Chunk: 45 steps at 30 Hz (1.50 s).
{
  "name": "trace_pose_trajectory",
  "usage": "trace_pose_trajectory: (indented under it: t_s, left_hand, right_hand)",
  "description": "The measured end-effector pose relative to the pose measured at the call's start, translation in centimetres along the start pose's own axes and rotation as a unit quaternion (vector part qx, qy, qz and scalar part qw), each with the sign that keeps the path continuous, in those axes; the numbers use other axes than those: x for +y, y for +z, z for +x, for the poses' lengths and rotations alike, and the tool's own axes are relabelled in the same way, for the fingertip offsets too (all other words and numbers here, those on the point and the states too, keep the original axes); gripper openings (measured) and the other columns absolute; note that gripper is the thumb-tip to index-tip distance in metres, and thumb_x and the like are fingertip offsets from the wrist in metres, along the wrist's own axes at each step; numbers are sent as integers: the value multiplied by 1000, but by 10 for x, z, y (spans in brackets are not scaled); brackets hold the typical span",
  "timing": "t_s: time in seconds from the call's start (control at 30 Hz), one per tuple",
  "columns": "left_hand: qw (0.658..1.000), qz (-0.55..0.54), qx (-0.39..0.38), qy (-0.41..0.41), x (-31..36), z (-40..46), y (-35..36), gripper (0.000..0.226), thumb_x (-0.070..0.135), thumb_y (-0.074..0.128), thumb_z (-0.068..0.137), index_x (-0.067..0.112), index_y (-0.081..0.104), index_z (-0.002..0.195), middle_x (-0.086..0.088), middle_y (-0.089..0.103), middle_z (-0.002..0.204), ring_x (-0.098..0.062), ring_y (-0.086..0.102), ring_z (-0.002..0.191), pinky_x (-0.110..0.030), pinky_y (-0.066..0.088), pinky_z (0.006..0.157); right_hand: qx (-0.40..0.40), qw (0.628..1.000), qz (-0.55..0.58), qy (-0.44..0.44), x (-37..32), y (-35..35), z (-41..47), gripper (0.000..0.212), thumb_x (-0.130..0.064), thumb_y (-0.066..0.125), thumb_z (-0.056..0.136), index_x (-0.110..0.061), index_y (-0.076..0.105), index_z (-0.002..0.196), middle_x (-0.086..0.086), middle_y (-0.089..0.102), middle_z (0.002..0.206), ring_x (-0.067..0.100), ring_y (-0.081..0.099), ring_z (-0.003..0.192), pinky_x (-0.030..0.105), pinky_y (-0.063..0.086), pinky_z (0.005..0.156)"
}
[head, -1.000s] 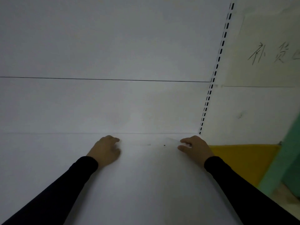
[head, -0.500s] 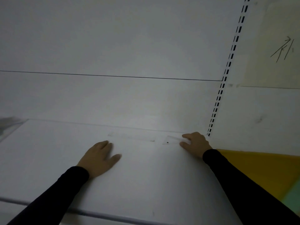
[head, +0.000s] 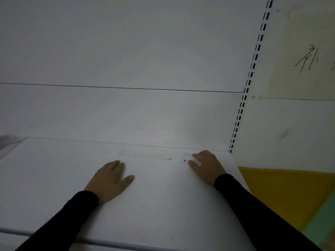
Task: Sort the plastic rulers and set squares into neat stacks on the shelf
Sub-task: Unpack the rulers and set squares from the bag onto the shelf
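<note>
Head view showed the left hand (head: 110, 180) lying flat, fingers released, on the shelf (head: 54, 178); the right hand (head: 206, 165) pinched a clear set square (head: 186, 157) beside the ruler (head: 145, 155), seemingly to square it up.

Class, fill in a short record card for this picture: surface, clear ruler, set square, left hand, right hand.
surface: white shelf, backed by a white panel
clear ruler: straight ruler lies flat near the shelf's back edge, untouched
set square: clear set square lies right of the ruler, apart from it
left hand: left hand rests flat on the shelf, fingers straight, short of the ruler
right hand: right hand has its fingers on the set square
</note>
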<state>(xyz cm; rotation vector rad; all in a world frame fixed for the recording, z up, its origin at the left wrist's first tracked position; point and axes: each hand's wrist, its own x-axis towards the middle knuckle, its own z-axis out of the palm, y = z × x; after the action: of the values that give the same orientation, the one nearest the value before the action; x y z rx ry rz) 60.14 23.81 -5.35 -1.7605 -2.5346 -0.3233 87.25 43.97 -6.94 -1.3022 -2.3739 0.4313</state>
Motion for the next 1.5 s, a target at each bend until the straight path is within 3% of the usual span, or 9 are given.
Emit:
trace_pose_trajectory:
  t_s: [0.1, 0.23, 0.4, 0.63, 0.87, 1.0, 1.2, 1.37, 1.5]
  left_hand:
    - [1000, 6, 9, 7, 1, -2, -2, 100, 81, 15, 68, 16, 41, 138, 0, 34, 150, -15, 27, 139, -24, 19, 111]
    - [1000, -11, 12, 2, 2, -2, -4, 108, 80, 6, 58, 16, 43, 136, 1, 36, 148, -15, 28, 138, -24, 20, 110]
    - [1000, 6, 25, 8, 4, -2, -5, 105, 79, 6, 59, 10, 51, 125, -3, 48, 134, -17, 39, 128, -24, 27, 102]
    - [1000, -8, 16, 3, 1, -1, -3, 106, 80, 8, 58, 15, 46, 134, 0, 38, 146, -15, 30, 137, -24, 21, 109]
    - [1000, -17, 20, 2, 3, -3, -7, 107, 80, 9, 56, 13, 48, 131, 0, 43, 141, -15, 33, 133, -23, 23, 107]
    - [999, -47, 21, -3, -1, -3, -8, 95, 79, 27, 73, 17, 35, 145, 2, 31, 152, -12, 24, 141, -23, 16, 113]
    - [996, -40, 81, -13, -32, -23, -42, 101, 79, 15, 66, 17, 41, 142, 1, 38, 149, -13, 32, 138, -23, 18, 112]
    - [990, -22, 128, -54, -76, -62, -73, 83, 71, 28, 78, 19, 42, 141, 1, 41, 147, -14, 34, 137, -24, 20, 112]
    - [984, -19, 149, -97, -126, -103, -93, 92, 75, 19, 73, 18, 46, 139, 0, 45, 144, -15, 37, 134, -24, 22, 109]
  right_hand:
    - [-18, 999, -31, -11, -1, 0, -1, 45, -47, 49, 91, -12, 64, 115, 9, 52, 123, 25, 49, 115, 33, 37, 101]
    - [-38, 998, -45, -10, 9, -8, -1, 62, -61, 35, 85, -14, 59, 120, 8, 48, 129, 23, 44, 121, 29, 31, 106]
    - [-27, 998, -62, -16, 19, -10, 0, 49, -49, 45, 92, -15, 57, 125, 7, 49, 130, 21, 44, 122, 28, 29, 107]
    - [-3, 997, -74, -5, 17, -9, -4, 53, -49, 46, 92, -13, 54, 130, 7, 48, 133, 21, 43, 124, 30, 29, 108]
    - [28, 998, -58, -21, 7, -13, -11, 55, -50, 44, 92, -14, 50, 133, 6, 44, 139, 20, 38, 130, 28, 23, 110]
    - [55, 995, -18, -75, -19, -17, -17, 65, -58, 40, 86, -14, 50, 134, 4, 44, 139, 17, 37, 131, 26, 25, 109]
    - [57, 982, 7, -178, -79, -10, -17, 81, -70, 24, 78, -19, 47, 136, 0, 42, 144, 13, 33, 136, 18, 18, 109]
    - [25, 967, 33, -250, -146, 8, -21, 75, -67, 31, 82, -19, 44, 139, 0, 38, 147, 12, 29, 138, 18, 16, 109]
    - [1, 955, 45, -292, -211, 31, -32, 68, -64, 36, 88, -22, 41, 140, -2, 34, 149, 10, 27, 138, 17, 16, 109]
